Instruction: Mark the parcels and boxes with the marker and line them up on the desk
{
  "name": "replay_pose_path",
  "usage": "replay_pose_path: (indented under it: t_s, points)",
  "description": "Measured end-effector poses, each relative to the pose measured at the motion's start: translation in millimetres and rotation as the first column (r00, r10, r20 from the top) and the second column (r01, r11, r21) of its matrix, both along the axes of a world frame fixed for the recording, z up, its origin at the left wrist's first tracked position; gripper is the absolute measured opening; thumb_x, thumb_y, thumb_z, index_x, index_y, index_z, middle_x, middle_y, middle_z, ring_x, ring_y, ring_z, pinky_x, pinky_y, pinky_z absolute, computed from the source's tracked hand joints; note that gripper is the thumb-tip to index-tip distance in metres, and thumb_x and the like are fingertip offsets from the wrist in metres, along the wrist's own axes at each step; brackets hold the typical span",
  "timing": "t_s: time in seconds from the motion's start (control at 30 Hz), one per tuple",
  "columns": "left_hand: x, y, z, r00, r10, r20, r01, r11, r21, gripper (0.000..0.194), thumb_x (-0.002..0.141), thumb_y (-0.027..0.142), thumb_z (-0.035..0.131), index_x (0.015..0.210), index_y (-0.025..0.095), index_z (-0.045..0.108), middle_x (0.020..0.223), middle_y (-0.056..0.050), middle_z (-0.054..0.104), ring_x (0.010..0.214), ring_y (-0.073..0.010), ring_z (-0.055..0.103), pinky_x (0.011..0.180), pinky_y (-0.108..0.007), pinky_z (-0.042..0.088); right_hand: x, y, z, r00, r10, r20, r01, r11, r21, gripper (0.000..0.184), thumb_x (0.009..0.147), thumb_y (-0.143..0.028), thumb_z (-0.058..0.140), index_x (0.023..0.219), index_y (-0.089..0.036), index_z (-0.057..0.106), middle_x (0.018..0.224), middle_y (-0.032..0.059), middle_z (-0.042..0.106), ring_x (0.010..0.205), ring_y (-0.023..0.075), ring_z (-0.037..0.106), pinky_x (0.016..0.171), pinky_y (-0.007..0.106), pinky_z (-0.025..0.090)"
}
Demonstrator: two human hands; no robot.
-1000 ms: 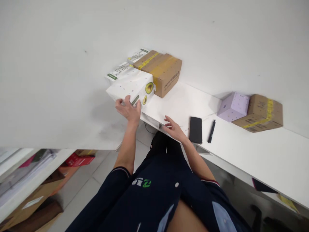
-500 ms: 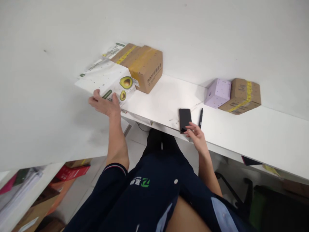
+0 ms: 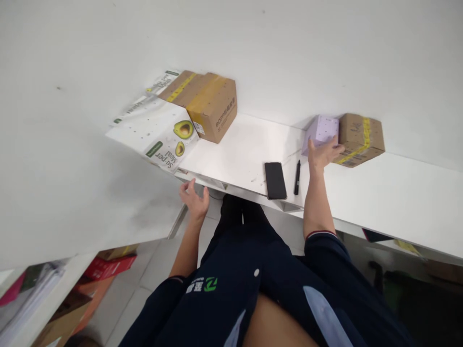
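My right hand is at the front of a small lilac box, its thumb by the left side and its fingers spread towards the right side. I cannot tell whether they press on it. A brown carton with yellow tape stands against the lilac box's right side. My left hand hangs in the air just before the desk's front edge, empty, thumb and fingers apart. Beyond it stands a white box printed with avocados and "Su-per Meal".
A black phone and a black marker lie on the white desk. Behind the avocado box stand taped brown cartons, near the back wall. At lower left is a shelf with papers and boxes.
My left hand has let go of the avocado box and drawn back towards me. My right hand has left the phone and reached forward and right to the lilac box.
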State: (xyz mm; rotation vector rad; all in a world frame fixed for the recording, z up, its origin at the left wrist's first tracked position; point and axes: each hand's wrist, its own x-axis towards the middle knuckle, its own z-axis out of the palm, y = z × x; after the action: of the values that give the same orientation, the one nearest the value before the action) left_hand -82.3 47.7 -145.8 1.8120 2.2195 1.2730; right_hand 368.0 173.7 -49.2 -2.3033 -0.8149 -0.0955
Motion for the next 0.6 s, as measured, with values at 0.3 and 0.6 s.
replay_pose_path:
  t_s: [0.3,0.6]
  points:
    - [12.2,-9.6,4.6,0.994,-0.081,0.07,0.081,0.997,0.002,0.054,0.085,0.041,0.059,0.128,0.008,0.059,0.124,-0.023,0.051,0.124,-0.0343,0.051,0.111,-0.052,0.042,-36.1,26.8,-15.6,0.965,0.227,-0.134,-0.208,0.968,0.142,0.088,0.077,-0.045,0.075,0.151,-0.016,0.038,0.141,0.0238,0.039,0.132,0.0396,0.042,0.114,0.059,0.036]
    - [51.2,-8.6,25.4,0.958,-0.257,0.125,0.255,0.966,0.033,0.043,0.088,0.034,0.06,0.126,0.013,0.06,0.127,-0.021,0.05,0.129,-0.033,0.05,0.115,-0.053,0.038,-180.9,1.9,-21.3,0.541,0.819,-0.192,-0.796,0.572,0.197,0.093,0.072,-0.044,0.077,0.153,-0.019,0.039,0.138,0.0164,0.038,0.134,0.0364,0.041,0.12,0.057,0.037]
